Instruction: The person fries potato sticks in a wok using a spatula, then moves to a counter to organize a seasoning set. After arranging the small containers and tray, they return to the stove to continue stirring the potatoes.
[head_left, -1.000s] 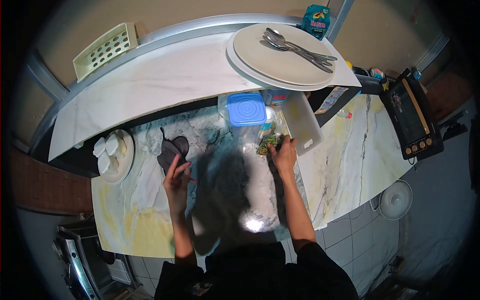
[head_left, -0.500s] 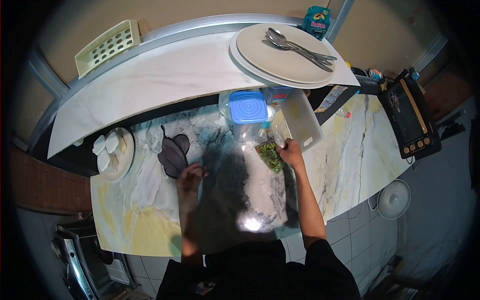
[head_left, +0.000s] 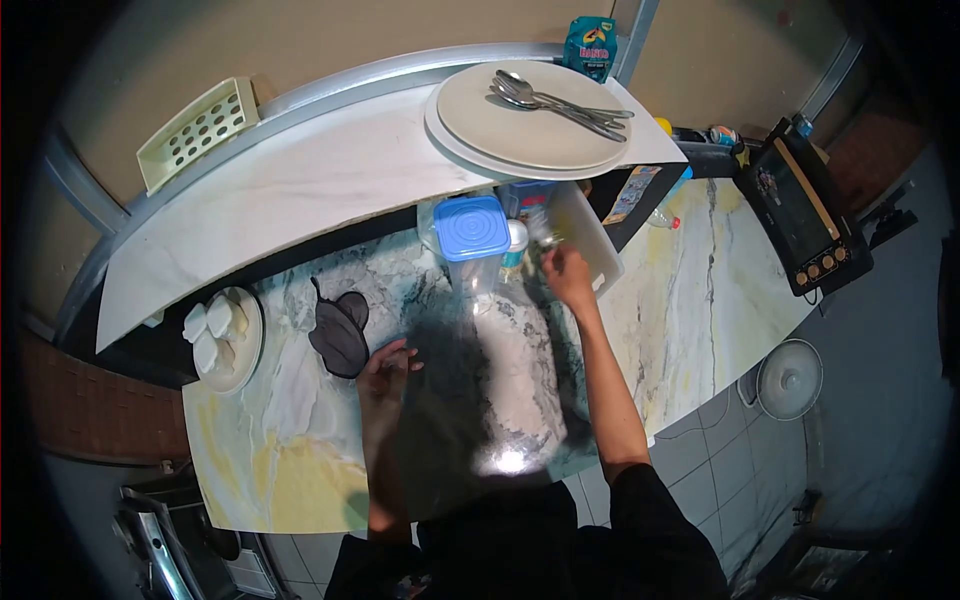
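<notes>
My right hand [head_left: 568, 272] is at the near side of a white bin [head_left: 592, 240], its fingers pressed together; a blurred clear item shows just above them. What these fingers grip is too smeared to name. My left hand [head_left: 388, 368] hovers over the counter with its fingers apart and nothing in them. Beside it lies a dark grey cloth pouch [head_left: 341, 335]. A clear container with a blue lid [head_left: 472, 228] stands left of my right hand, and a small bottle with a white cap [head_left: 515, 244] is between them.
Two large plates [head_left: 535, 115] with several spoons and forks [head_left: 560, 105] lie on the raised shelf [head_left: 300, 168]. White containers [head_left: 215, 335] rest on a plate at the left. A green pouch [head_left: 590, 48] and perforated basket [head_left: 198, 132] are behind. A black toaster oven [head_left: 803, 210] stands right.
The clear bag of green pieces that my right hand held over the counter is out of sight. My right hand has moved up and left beside the bin. The camera view has shifted.
</notes>
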